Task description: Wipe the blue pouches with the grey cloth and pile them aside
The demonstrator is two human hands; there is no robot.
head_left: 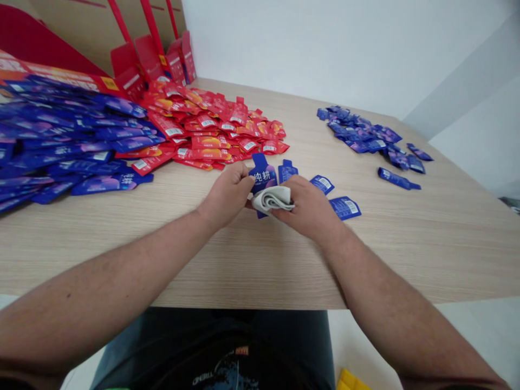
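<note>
Pinched between the fingers of my left hand (229,192) is a blue sachet (265,176) with white lettering, its narrow neck pointing away from me. My right hand (306,206) grips a folded pale cloth (272,198), which lies against the lower part of that sachet. Just beyond my right hand a second blue sachet (287,170) rests on the table, partly hidden by the fingers. Two more blue sachets, one upper (322,184) and one lower (346,208), lie to the right of that hand, labels up.
A large heap of blue sachets (69,135) covers the table's left side. Beside it spreads a pile of red sachets (211,127). Red cartons (132,70) stand behind them. At the far right lies a smaller blue pile (361,132), with a single sachet (398,179) nearer me.
</note>
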